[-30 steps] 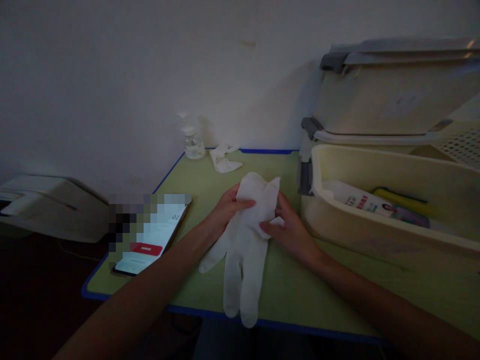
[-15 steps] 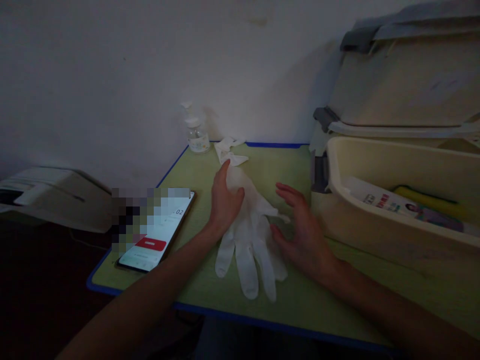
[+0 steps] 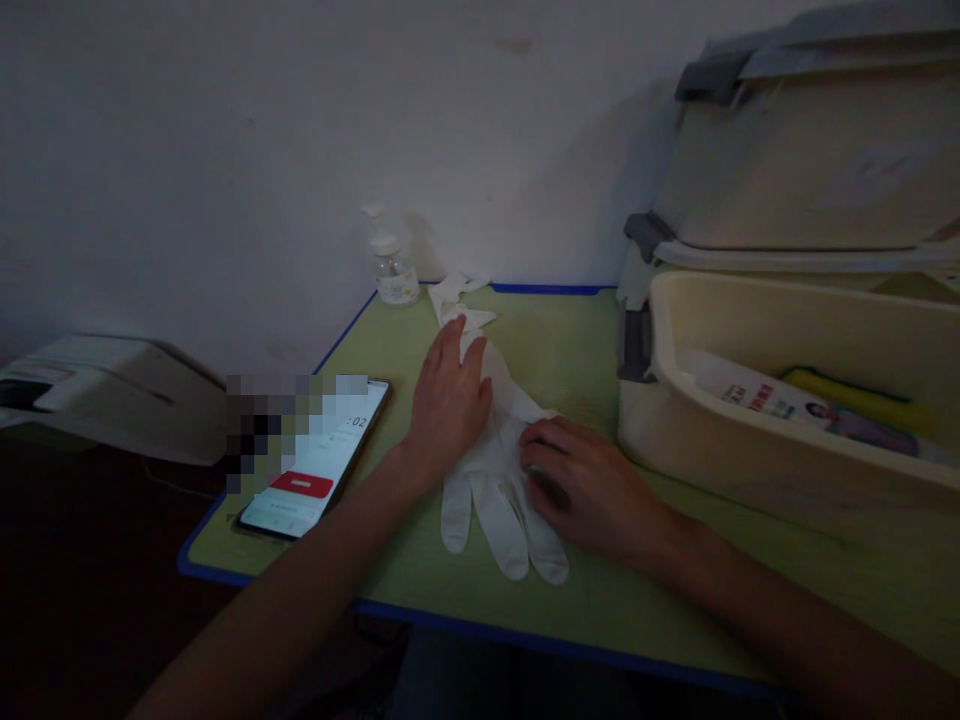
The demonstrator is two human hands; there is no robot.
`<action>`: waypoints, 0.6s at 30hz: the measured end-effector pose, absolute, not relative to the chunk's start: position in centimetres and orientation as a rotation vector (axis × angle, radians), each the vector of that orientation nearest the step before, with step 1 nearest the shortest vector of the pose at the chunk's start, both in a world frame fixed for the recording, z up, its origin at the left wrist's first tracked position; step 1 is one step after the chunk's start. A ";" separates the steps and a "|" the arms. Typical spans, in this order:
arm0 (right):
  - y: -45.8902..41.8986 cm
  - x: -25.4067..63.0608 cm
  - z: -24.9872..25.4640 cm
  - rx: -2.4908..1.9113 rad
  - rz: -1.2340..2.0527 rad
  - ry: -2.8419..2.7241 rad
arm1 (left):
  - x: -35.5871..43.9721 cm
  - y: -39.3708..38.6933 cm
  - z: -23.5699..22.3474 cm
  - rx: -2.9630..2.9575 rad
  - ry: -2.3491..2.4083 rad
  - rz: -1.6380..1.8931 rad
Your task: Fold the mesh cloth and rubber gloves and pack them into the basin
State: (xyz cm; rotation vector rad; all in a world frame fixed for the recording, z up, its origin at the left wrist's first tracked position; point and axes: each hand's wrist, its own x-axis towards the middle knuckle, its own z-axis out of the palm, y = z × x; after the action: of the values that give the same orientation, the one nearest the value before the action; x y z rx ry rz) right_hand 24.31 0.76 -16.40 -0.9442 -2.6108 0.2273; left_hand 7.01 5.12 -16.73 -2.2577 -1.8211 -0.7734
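Note:
A white glove (image 3: 499, 515) lies on the green tabletop with its fingers toward me. My left hand (image 3: 450, 405) rests over the glove's left and cuff side, palm down, fingers stretched out and apart. My right hand (image 3: 581, 485) is at the glove's right edge with its fingers curled onto it; the glove's thumb is hidden beneath them. Beyond my left fingertips, a crumpled white piece (image 3: 454, 295), perhaps another glove, lies near the wall.
A clear pump bottle (image 3: 396, 280) stands at the table's back left corner. On the left lies a lit phone (image 3: 337, 450). At right is an open cream storage box (image 3: 667, 420) holding a printed white pack (image 3: 757, 390) and something yellow (image 3: 855, 395). A white device (image 3: 120, 390) sits farther left.
My right hand has come down and left, its fingers curling onto the glove's edge. My left hand has flattened over the glove. The glove's fingers have shifted a little to the right.

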 end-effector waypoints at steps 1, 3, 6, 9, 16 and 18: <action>0.7 24.3 -16.4 -0.950 0.223 -2.613 | 7.2 5.1 -17.0 -2.320 -1.804 -0.776; 0.7 24.4 -16.5 -0.966 0.222 -2.614 | 7.5 4.9 -17.5 -2.453 -1.795 -0.703; 0.7 24.6 -16.5 -0.985 0.226 -2.607 | 7.9 4.8 -18.3 -2.603 -1.764 -0.460; 0.8 24.9 -16.4 -0.976 0.218 -2.625 | 8.1 4.6 -18.4 -2.614 -1.763 -0.246; 1.3 25.4 -15.9 -0.937 0.184 -2.707 | 7.8 4.7 -17.9 -2.646 -1.729 -0.057; 1.3 25.4 -15.7 -0.934 0.169 -2.734 | 7.7 4.8 -17.9 -2.657 -1.708 -0.069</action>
State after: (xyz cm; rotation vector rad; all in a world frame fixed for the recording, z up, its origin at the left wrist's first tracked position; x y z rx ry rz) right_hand 25.44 1.27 -15.71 -0.9342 -2.7344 0.1685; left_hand 7.74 4.79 -17.89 -2.6569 -1.7077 -0.0686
